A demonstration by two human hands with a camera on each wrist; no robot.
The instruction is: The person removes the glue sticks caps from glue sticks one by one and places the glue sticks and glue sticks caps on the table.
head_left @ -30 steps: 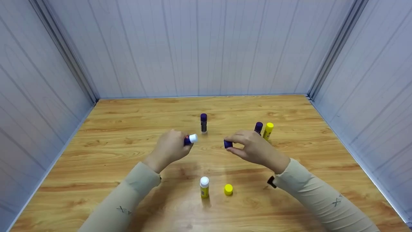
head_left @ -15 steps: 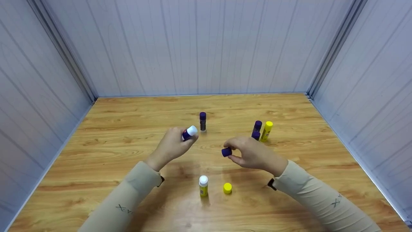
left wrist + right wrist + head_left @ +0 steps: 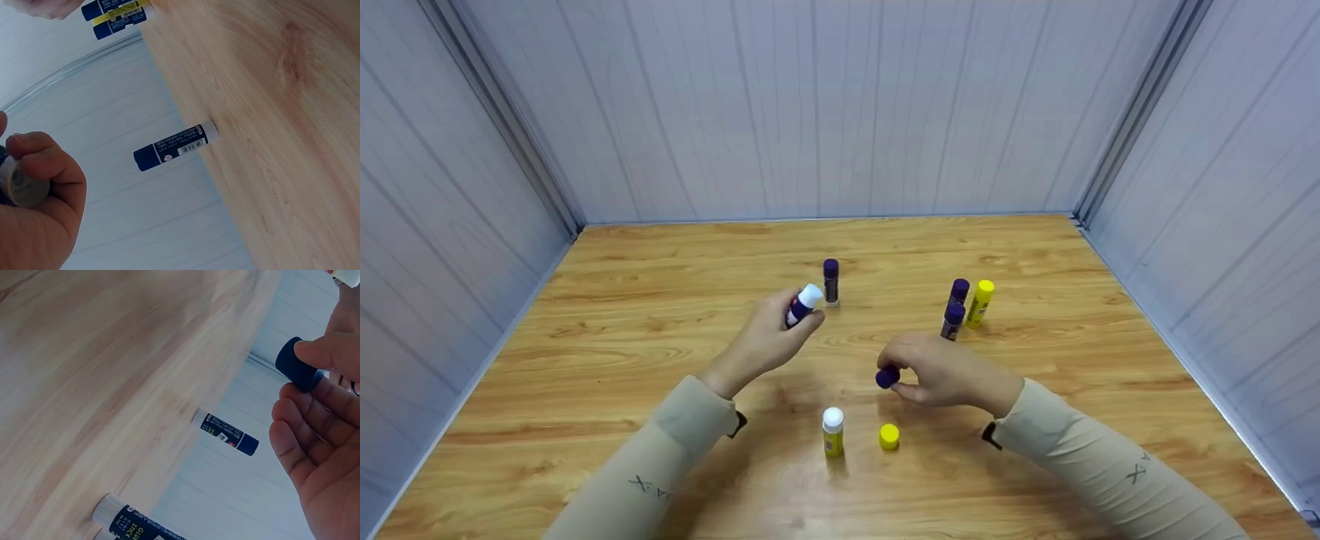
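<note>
Near yellow plastic cap [image 3: 889, 437] | right hand [image 3: 941, 371] pinches purple plastic cap [image 3: 887, 376] (likely light; grip sides) | left hand [image 3: 765, 337] grips purple-white plastic tube [image 3: 802, 304]

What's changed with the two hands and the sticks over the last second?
The right hand came nearer the person, bringing the dark cap along and uncovering a dark glue stick behind it. In the left hand, the held glue stick tilted, white end higher in the head view. Nothing was grabbed or released; the yellow cap stayed put.
</note>
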